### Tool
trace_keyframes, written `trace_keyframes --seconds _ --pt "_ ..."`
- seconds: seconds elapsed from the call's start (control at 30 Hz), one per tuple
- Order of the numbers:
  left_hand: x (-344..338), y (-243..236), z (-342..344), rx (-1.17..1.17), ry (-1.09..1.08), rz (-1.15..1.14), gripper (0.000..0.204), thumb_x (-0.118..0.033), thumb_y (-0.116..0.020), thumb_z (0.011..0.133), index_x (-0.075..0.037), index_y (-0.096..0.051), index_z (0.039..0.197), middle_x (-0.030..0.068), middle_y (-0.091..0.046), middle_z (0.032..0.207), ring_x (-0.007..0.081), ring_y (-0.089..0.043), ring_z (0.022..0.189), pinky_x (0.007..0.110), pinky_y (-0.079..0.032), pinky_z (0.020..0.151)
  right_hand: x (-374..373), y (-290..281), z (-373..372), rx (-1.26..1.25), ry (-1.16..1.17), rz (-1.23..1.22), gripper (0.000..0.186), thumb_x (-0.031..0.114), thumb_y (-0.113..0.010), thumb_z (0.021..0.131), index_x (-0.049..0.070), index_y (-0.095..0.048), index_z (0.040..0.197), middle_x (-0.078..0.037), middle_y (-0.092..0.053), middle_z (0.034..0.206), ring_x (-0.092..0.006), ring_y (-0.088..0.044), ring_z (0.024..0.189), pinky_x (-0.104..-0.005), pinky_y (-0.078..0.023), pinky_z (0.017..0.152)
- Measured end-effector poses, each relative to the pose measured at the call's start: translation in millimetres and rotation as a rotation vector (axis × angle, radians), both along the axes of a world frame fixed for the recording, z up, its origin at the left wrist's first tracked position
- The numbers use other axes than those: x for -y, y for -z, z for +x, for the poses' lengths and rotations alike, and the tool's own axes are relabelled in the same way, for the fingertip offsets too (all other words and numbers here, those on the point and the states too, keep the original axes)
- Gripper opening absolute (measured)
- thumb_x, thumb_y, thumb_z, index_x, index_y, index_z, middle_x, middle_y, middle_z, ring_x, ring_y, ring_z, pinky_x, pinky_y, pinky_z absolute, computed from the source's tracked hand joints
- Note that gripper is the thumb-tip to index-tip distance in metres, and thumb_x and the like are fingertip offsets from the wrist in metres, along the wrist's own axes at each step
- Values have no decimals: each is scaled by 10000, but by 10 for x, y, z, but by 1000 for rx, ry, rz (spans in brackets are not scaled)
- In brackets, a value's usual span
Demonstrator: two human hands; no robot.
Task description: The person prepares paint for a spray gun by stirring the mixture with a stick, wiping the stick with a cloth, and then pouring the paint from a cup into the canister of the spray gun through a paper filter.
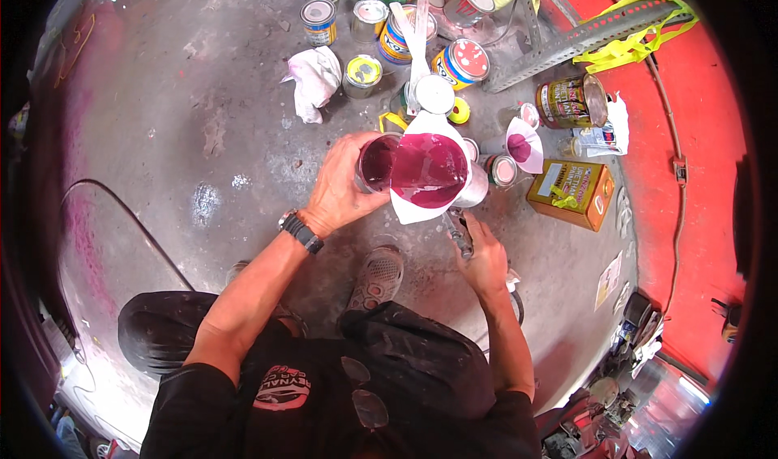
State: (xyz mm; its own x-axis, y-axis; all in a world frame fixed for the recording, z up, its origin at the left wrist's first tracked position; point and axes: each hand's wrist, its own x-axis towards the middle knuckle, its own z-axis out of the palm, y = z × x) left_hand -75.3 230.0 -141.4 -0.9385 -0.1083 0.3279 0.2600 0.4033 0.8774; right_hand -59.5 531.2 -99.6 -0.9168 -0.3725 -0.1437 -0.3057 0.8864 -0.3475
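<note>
In my left hand (pixel 334 179), fingers wrapped round it, is a clear cup (pixel 374 166) of dark magenta liquid. It tilts against the rim of a white paper strainer (pixel 409 209), which holds a pool of the same magenta liquid. Under the strainer's right side a pale container (pixel 476 190) shows in part; the rest is hidden. My right hand (pixel 485 258) is closed on the handle of a spray gun (pixel 459 238) just below the strainer. Much of the gun is covered by the strainer and my fingers.
Several paint cans stand ahead, among them a red-spattered can (pixel 468 60) and a yellow-topped can (pixel 362 73). A crumpled white rag (pixel 314 82) lies left of them. At right are a rectangular gold tin (pixel 570 193), a stained paper cone (pixel 525 146) and a perforated metal bar (pixel 559 60).
</note>
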Motion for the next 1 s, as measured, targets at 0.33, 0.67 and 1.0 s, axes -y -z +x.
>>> trace_keyframes --seconds 0.33,0.67,1.0 --pt "-21 31 7 -16 -1 22 726 -199 -892 642 -65 -540 1263 147 -624 1184 353 -601 1097 436 -476 965 -13 -68 3 -10 -23 66 593 98 -769 774 71 -573 1333 -161 -679 1121 -382 -685 932 -443 -569 766" --pt "8 40 22 -11 4 11 704 -173 -887 662 -55 -544 1266 142 -620 1189 320 -620 1091 401 -497 948 38 -132 0 -47 -9 85 577 85 -742 772 82 -579 1325 -157 -679 1131 -389 -688 924 -452 -571 752" --pt "-1 63 35 10 -7 30 691 -180 -879 646 -60 -557 1245 145 -626 1176 341 -607 1077 420 -489 936 74 -194 11 6 6 160 646 23 -706 721 93 -564 1347 -151 -669 1171 -387 -689 928 -457 -577 756"
